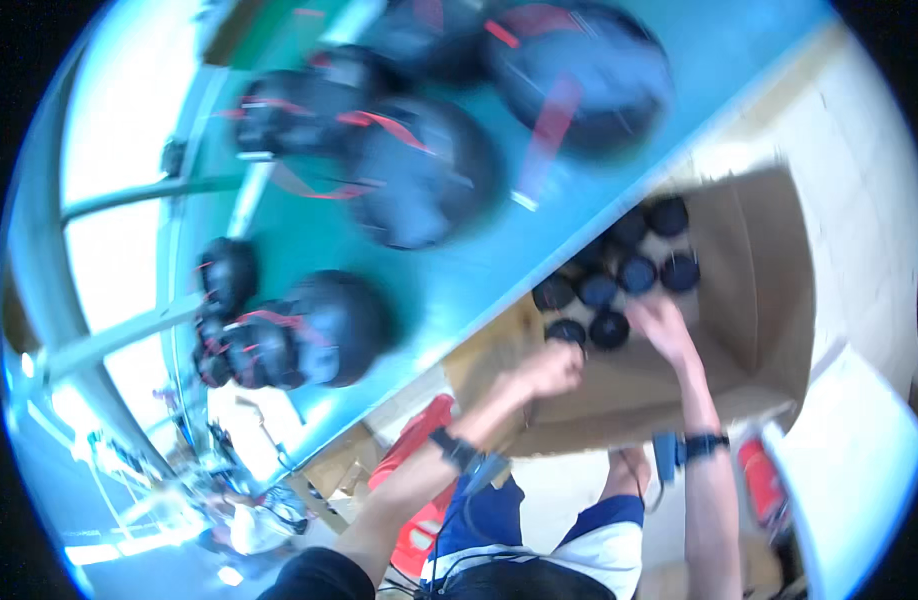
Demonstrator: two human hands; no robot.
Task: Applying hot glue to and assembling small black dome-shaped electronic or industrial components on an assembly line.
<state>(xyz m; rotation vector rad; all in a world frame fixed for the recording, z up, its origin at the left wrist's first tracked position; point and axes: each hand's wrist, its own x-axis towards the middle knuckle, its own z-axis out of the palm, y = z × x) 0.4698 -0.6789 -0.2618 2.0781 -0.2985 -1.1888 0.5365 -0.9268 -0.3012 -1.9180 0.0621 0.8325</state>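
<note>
Both my hands reach into an open cardboard box (724, 345) that stands beside the table. Several black round pieces (679, 272) sit in it, grouped toward its far and left part; their exact kind cannot be made out. My left hand (552, 369) is curled like a fist at the near left, right by a black round piece (567, 330). Whatever its fingers may hold is hidden. Farther right, my right hand (660, 324) points down among the pieces, close to one dark disc (636, 273). Motion blurs its fingers.
On the blue-green table (499, 255) to the left lie several large black round bundles (424, 170) with red straps. A red object (414, 480) is near my left leg, a red cylinder (761, 478) right of my right forearm. A white panel (859, 450) stands at the right.
</note>
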